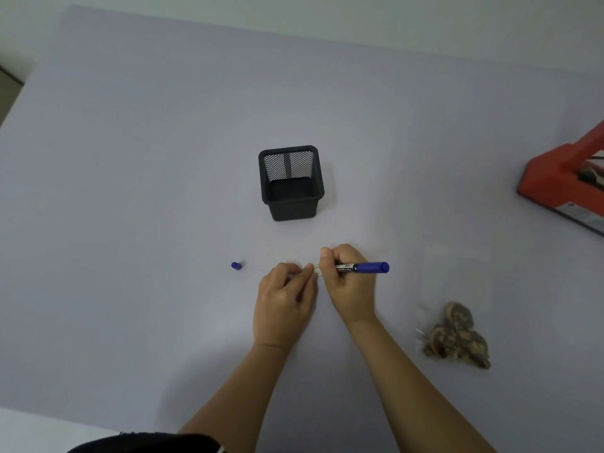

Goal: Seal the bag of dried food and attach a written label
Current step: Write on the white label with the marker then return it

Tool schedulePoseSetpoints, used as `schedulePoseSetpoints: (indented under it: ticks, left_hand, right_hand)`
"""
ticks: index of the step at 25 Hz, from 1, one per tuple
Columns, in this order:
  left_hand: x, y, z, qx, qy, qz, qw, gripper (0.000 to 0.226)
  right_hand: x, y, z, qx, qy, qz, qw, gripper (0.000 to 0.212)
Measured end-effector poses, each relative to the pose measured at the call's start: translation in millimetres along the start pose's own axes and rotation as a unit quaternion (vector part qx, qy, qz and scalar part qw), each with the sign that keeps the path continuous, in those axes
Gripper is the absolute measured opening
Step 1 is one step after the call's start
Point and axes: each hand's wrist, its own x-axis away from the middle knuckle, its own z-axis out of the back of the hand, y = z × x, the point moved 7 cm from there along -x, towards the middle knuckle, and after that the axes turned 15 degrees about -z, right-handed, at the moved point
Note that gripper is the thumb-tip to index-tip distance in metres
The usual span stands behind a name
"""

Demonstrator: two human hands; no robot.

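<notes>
Tabletop: pale lavender-grey sheet, smooth and matte, running to a white wall at the far edge.
Bag: clear plastic bag lying flat at the near right, well apart from both hands; the film is almost invisible against the table, and whether its mouth is closed cannot be told.
Dried food: brown, mottled, rough-edged slices bunched in the bag's near end.
Right hand: right hand, fingers curled round a marker held level, its tip pointing left.
Marker: blue end, white printed barrel; the black print seems to read "Permanent", the rest too small to read.
Left hand: left hand, just left of the right one, fingertips pinching a small pale piece at the marker's tip; what it is cannot be told.
Cap: small blue cap on the table, left of the hands.
Pen cup: square black wire-mesh cup standing upright beyond the hands.
Far right: red, boxy machine, cut off by the picture's edge.
</notes>
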Motion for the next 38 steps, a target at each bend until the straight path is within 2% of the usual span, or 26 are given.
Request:
schedulePoseSetpoints:
  ticks: [12, 38]
  left_hand:
    - [-1.8, 0.1, 1.6, 0.0, 0.004, 0.003, 1.0, 0.019]
    - [-1.1, -0.1, 1.5, -0.002, 0.003, 0.007, 1.0, 0.02]
  right_hand:
    - [-0.6, -1.1, 2.1, 0.009, 0.025, 0.006, 1.0, 0.037]
    - [-0.2, -1.8, 3.1, 0.003, 0.023, 0.0, 1.0, 0.035]
